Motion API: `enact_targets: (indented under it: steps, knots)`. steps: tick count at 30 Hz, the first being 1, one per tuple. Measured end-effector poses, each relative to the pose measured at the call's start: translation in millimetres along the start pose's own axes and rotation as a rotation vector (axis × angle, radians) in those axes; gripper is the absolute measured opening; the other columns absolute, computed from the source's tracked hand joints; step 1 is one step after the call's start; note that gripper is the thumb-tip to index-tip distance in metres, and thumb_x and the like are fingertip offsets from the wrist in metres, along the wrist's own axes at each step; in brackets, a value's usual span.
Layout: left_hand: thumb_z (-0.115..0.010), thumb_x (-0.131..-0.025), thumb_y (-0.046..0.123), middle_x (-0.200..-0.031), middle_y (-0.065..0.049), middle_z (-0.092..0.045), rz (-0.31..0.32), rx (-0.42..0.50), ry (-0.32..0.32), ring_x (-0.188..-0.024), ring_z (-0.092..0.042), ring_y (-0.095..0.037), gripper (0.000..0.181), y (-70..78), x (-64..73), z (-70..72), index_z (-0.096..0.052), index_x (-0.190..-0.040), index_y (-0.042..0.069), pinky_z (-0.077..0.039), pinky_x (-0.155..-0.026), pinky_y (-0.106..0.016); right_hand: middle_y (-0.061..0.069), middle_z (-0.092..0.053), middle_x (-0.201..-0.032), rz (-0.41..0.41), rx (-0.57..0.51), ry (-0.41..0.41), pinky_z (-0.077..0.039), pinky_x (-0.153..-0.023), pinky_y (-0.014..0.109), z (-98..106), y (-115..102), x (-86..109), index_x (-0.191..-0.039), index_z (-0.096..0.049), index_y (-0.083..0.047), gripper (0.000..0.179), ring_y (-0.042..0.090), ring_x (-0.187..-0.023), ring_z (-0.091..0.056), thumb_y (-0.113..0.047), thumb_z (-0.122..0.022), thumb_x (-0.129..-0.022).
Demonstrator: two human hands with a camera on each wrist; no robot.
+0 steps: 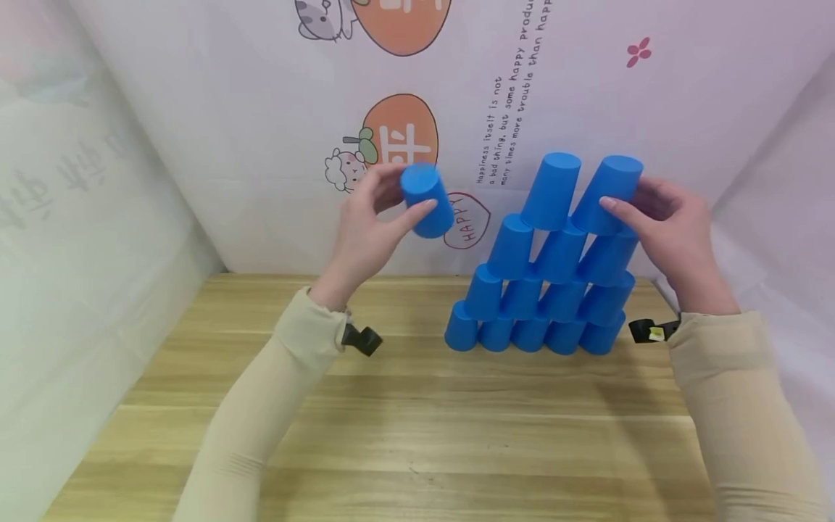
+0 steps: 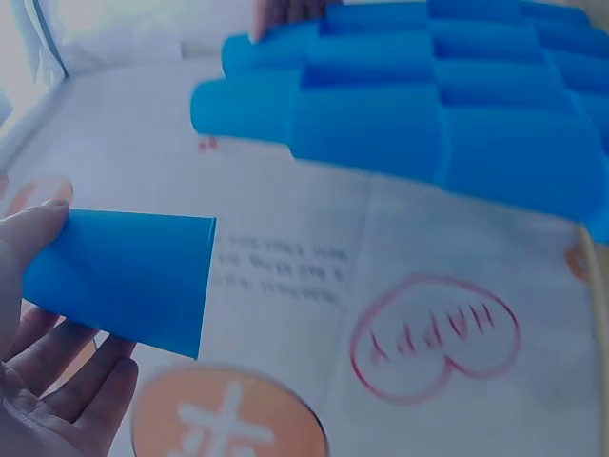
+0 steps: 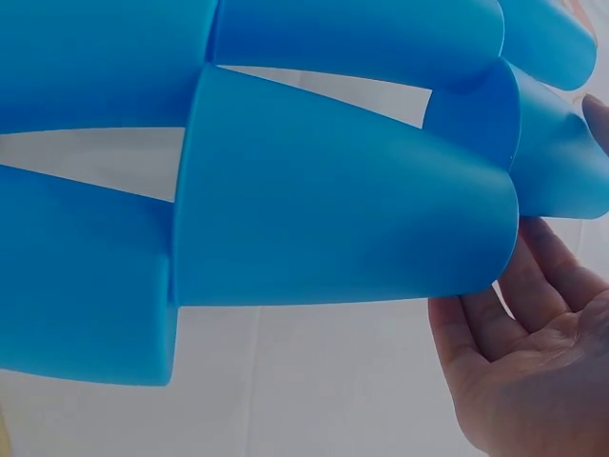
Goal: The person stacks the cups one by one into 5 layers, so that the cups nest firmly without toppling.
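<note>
My left hand (image 1: 362, 235) grips a blue plastic cup (image 1: 428, 204) in the air, left of the stack. That cup is upside down and tilted, its closed end up, with thumb and fingers on opposite sides in the left wrist view. To the right rises a pyramid of upside-down blue cups (image 1: 527, 296) in four tiers. Two cups form its top tier. My right hand (image 1: 681, 235) holds the right cup (image 1: 607, 196) of that tier, thumb in front and fingers behind; its neighbour, the left cup (image 1: 551, 192), stands just beside it, free of either hand.
The pyramid stands towards the back of a wooden table (image 1: 417, 428), near a white printed backdrop (image 1: 261, 145). White sheets (image 1: 72, 254) hang at both sides. A black wrist camera mount (image 1: 362, 339) sits at the left cuff, another mount (image 1: 649, 330) at the right.
</note>
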State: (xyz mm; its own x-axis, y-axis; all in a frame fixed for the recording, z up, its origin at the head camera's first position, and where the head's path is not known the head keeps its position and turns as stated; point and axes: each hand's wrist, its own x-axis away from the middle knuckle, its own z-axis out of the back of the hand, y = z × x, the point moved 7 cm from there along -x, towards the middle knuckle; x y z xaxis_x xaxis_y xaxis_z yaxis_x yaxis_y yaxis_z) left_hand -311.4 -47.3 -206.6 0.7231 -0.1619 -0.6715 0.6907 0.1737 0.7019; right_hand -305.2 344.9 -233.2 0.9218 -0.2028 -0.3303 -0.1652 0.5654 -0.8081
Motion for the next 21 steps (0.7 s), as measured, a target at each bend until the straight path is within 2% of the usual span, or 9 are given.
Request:
enact_targets:
  steps: [2,5,6,9,13,17,21]
  knots:
    - [-0.078,-0.092,0.011,-0.131,-0.009,-0.065,-0.028,0.022,-0.016,-0.117,-0.063,-0.016,0.05,23.1,-9.0,-11.2,-0.056,-0.135,0.001,-0.05,-0.101,-0.032,0.004,-0.054,-0.149,-0.005,0.002,-0.007,-0.037,-0.113,0.054,-0.1,0.7,0.4,-0.153,-0.048,-0.03,0.064,0.029,-0.135,-0.051,-0.047,-0.07,-0.095]
    - [-0.077,-0.093,0.009,-0.132,-0.012,-0.065,-0.026,0.056,-0.042,-0.119,-0.063,-0.016,0.049,56.5,-23.4,-23.2,-0.055,-0.135,-0.001,-0.049,-0.102,-0.029,0.006,-0.053,-0.15,-0.002,0.02,-0.015,-0.037,-0.112,0.056,-1.1,1.5,0.7,-0.154,-0.047,-0.029,0.066,0.031,-0.135,-0.051,-0.049,-0.069,-0.095]
    - [-0.076,-0.093,0.009,-0.132,-0.012,-0.064,-0.027,0.072,-0.049,-0.119,-0.062,-0.015,0.049,63.7,-29.5,-27.0,-0.055,-0.135,-0.002,-0.048,-0.102,-0.028,0.005,-0.052,-0.15,-0.004,0.024,-0.014,-0.037,-0.112,0.056,-1.4,2.1,0.7,-0.154,-0.047,-0.029,0.066,0.032,-0.135,-0.05,-0.049,-0.069,-0.095]
    - [-0.077,-0.093,0.014,-0.134,-0.007,-0.064,-0.003,0.118,-0.055,-0.12,-0.062,-0.013,0.052,70.0,-55.9,-38.6,-0.055,-0.138,0.003,-0.047,-0.103,-0.025,0.006,-0.051,-0.151,-0.015,0.033,-0.017,-0.036,-0.111,0.059,-1.4,3.1,0.2,-0.155,-0.045,-0.029,0.068,0.033,-0.136,-0.049,-0.051,-0.068,-0.094]
    - [-0.079,-0.092,0.023,-0.137,0.001,-0.062,0.036,0.134,-0.047,-0.119,-0.061,-0.009,0.058,67.4,-92.3,-54.7,-0.054,-0.143,0.012,-0.046,-0.103,-0.025,0.007,-0.051,-0.151,-0.021,0.022,-0.031,-0.035,-0.111,0.061,-1.9,1.3,-1.9,-0.155,-0.045,-0.029,0.068,0.034,-0.137,-0.048,-0.051,-0.068,-0.095]
    - [-0.078,-0.092,0.027,-0.14,0.004,-0.059,0.063,0.108,-0.078,-0.12,-0.059,-0.008,0.062,76.8,-113.1,-73.8,-0.051,-0.147,0.017,-0.047,-0.102,-0.026,0.007,-0.051,-0.151,-0.016,0.011,-0.037,-0.034,-0.111,0.062,-3.6,-1.2,-2.7,-0.155,-0.046,-0.029,0.068,0.033,-0.137,-0.048,-0.049,-0.069,-0.095]
    - [-0.075,-0.094,0.029,-0.142,0.006,-0.057,0.087,0.094,-0.106,-0.119,-0.057,-0.006,0.063,82.9,-120.6,-96.3,-0.048,-0.151,0.019,-0.046,-0.099,-0.022,0.007,-0.051,-0.152,-0.023,0.015,-0.034,-0.034,-0.111,0.064,-3.5,-1.3,-2.0,-0.155,-0.044,-0.03,0.07,0.035,-0.137,-0.048,-0.051,-0.069,-0.094]
